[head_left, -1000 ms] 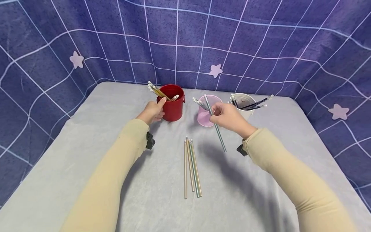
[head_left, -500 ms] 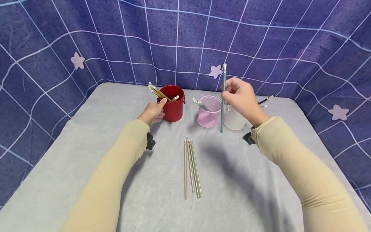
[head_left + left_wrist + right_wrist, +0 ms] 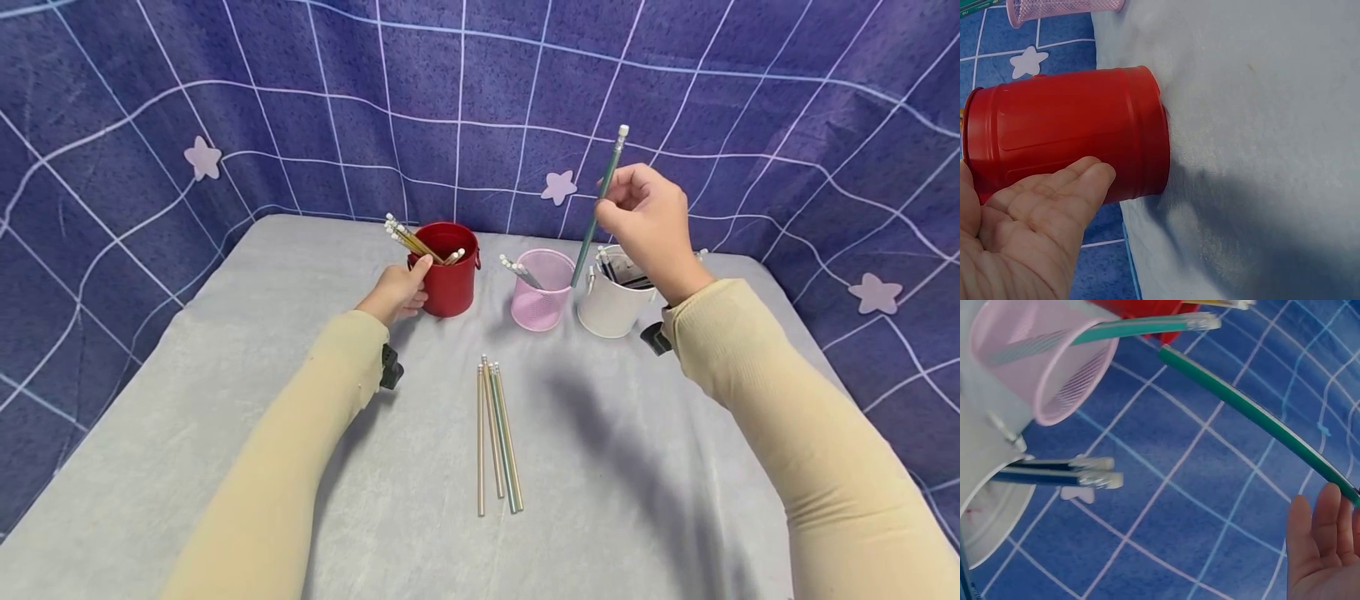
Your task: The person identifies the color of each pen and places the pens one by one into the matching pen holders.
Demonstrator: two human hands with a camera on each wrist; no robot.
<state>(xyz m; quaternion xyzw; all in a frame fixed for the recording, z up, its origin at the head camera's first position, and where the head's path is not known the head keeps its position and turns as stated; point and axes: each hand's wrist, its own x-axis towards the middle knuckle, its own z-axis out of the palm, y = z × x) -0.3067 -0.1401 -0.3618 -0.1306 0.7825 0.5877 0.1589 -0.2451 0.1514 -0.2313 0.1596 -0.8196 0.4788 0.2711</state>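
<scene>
My right hand [image 3: 647, 221] pinches a green pencil [image 3: 588, 246], raised and tilted, its white eraser uppermost. The lower end hangs beside the rim of the pink mesh cup [image 3: 542, 304], where several green pencils [image 3: 519, 270] lean. In the right wrist view the held pencil [image 3: 1254, 412] is apart from the cup. My left hand [image 3: 395, 292] holds the red bucket [image 3: 448, 292], thumb at the rim and fingers along its side. Gold pencils [image 3: 408, 237] stand in that bucket. Before me on the cloth lie several pencils, gold ones [image 3: 481, 442] and a green one [image 3: 505, 442].
Right of the pink cup stands a white bucket [image 3: 606, 312] with dark blue pencils [image 3: 609, 265], partly behind my right hand. A grey cloth [image 3: 247, 375] covers the table. Behind it hangs a blue gridded curtain [image 3: 315, 75] with pale stars.
My right hand has lifted the green pencil up and to the right from the pink cup, its eraser end now leaning right. My left hand stays at the red bucket.
</scene>
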